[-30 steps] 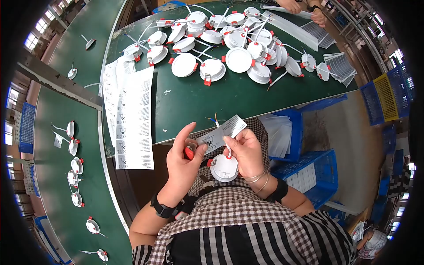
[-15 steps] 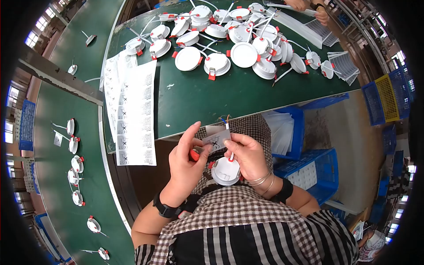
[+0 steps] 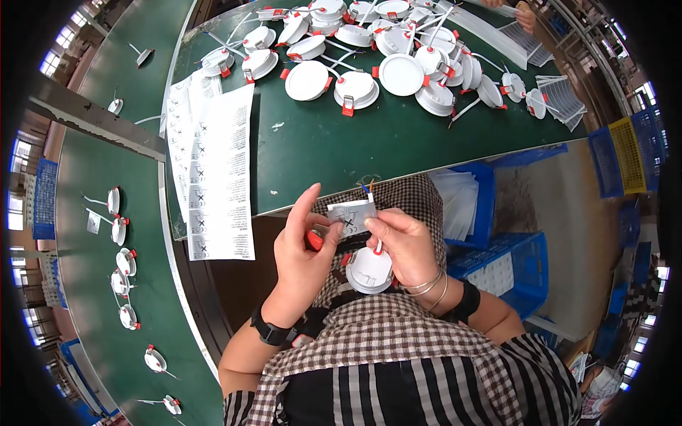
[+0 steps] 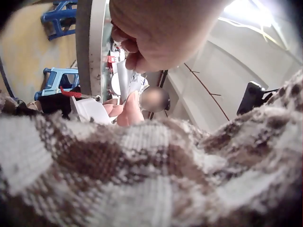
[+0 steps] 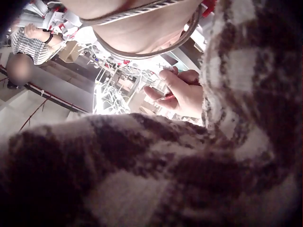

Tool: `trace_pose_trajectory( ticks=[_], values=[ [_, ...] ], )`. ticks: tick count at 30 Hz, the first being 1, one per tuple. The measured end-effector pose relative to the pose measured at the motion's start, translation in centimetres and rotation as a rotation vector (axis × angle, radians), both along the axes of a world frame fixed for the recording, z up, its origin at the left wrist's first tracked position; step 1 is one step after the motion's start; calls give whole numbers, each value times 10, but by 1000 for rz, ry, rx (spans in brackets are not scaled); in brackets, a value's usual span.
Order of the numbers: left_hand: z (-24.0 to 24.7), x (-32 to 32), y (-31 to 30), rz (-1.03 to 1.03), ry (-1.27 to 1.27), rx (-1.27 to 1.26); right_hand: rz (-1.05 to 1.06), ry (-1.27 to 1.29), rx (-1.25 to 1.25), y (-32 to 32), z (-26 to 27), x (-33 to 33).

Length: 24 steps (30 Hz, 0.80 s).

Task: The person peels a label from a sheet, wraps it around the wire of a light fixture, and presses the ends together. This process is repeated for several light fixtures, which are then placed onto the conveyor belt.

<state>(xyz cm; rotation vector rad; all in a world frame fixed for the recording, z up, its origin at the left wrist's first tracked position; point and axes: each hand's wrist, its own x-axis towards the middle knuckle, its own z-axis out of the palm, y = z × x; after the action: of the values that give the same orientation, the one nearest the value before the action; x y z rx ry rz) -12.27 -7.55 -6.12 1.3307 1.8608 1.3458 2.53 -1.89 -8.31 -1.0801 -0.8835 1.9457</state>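
A round white downlight [image 3: 369, 270] with red clips hangs below my right hand [image 3: 408, 248]. Its short white cable runs up past my right thumb and ends in bare coloured wires [image 3: 369, 187]. My right thumb and fingers pinch the cable together with the end of a silvery printed label [image 3: 349, 216], which lies folded at the cable. My left hand [image 3: 302, 248] holds the label's other end between thumb and curled fingers, its index finger pointing up. A small red-handled tool [image 3: 314, 240] sits in the left palm, mostly hidden. In the left wrist view the label [image 4: 124, 80] stands between both hands.
Many white downlights [image 3: 401, 74] lie heaped on the green table [image 3: 312, 156]. Printed label sheets [image 3: 220, 177] overhang its left edge. More downlights [image 3: 126, 263] lie on the green conveyor at left. Blue crates [image 3: 522, 245] stand at right. Another person's hands [image 3: 524, 18] show at the far right corner.
The label, earlier spread out with one end sticking up past the right fingers, now has that end folded down at the cable. Both hands have stayed close together.
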Motion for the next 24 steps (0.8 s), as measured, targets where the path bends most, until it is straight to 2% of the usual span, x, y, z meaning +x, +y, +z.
trace_pose_trajectory(
  ticks=[11, 24],
  values=[
    [-7, -1, -2, 7, 2, 25, -5, -1, -35, 1, 2, -3],
    [-12, -5, -1, 72, -144, 0, 48, 55, -43, 2, 4, -5]
  ],
)
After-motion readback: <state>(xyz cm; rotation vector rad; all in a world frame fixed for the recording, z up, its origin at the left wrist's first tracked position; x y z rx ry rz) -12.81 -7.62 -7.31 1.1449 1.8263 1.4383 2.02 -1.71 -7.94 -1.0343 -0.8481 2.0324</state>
